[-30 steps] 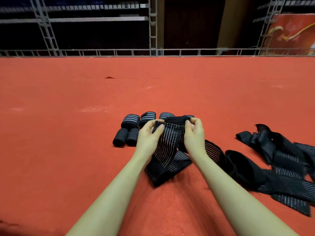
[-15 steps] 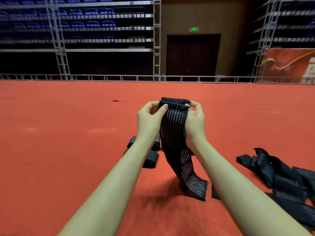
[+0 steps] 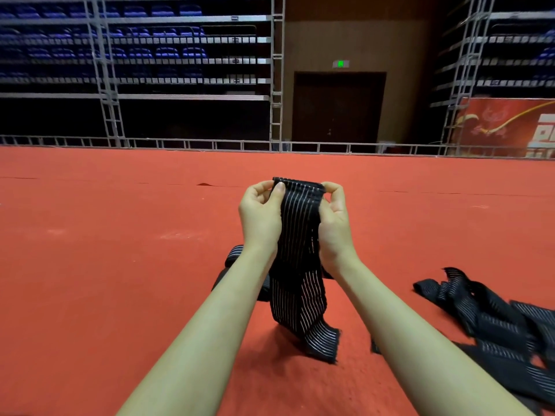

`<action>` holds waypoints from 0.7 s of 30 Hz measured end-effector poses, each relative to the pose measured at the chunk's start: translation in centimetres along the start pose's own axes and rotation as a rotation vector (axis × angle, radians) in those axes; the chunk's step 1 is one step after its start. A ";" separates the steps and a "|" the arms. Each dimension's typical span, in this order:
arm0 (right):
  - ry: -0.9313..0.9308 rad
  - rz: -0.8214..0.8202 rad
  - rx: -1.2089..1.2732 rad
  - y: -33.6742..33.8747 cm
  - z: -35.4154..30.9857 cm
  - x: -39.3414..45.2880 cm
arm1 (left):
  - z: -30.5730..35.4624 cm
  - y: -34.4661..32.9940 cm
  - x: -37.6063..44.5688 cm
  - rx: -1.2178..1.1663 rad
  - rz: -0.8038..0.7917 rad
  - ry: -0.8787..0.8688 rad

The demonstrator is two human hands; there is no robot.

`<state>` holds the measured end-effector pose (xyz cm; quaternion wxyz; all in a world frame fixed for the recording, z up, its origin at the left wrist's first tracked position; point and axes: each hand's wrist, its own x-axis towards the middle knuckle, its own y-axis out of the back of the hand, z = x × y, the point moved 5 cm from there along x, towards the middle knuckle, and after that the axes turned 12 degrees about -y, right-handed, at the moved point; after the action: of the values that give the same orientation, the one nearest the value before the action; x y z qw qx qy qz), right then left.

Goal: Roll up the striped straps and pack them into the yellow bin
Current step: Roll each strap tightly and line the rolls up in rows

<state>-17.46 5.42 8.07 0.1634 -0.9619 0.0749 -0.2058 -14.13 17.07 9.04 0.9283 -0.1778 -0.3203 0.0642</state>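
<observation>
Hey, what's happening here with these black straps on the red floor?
A person is starting to roll a striped strap. The left hand and right hand pinch its top edge, held up in the air, while its tail hangs down to the red floor. A few rolled straps lie behind the forearms, partly hidden. A loose pile waits to the right. No yellow bin is in view.
</observation>
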 end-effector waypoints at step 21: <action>0.147 0.071 -0.222 -0.5 -0.9 0.1 | -0.1 -0.1 0.0 0.201 -0.047 -0.043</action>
<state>-17.71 5.58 9.00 0.0572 -0.9532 0.1428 -0.2604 -14.04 16.97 8.97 0.9356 -0.0749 -0.3361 0.0778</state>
